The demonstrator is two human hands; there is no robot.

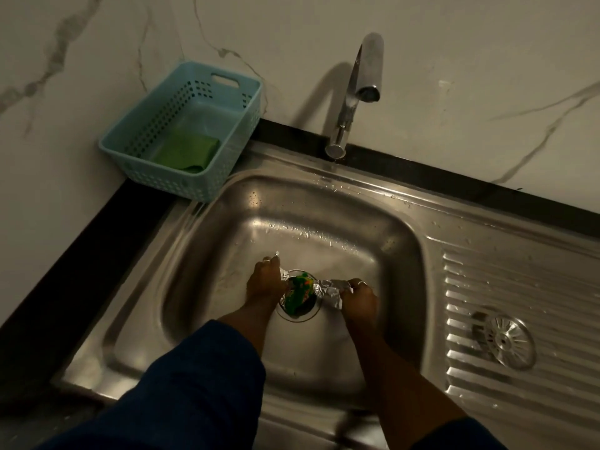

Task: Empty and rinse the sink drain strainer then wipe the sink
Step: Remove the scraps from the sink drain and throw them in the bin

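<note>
Both my hands are down in the steel sink basin [227,248] over the drain opening [298,315]. A crumpled silver foil wrapper with a green and yellow printed side [303,292] lies across the drain. My left hand [264,282] pinches its left end, and my right hand [358,297] grips its right end. The round metal drain strainer [506,341] lies on the ribbed drainboard to the right, apart from both hands. Water drops dot the basin's back wall.
A light blue plastic basket [224,141] stands on the counter at the back left with a folded green cloth [186,152] inside. The chrome tap [355,92] rises behind the basin; no water runs from it. A marble wall backs the black counter edge.
</note>
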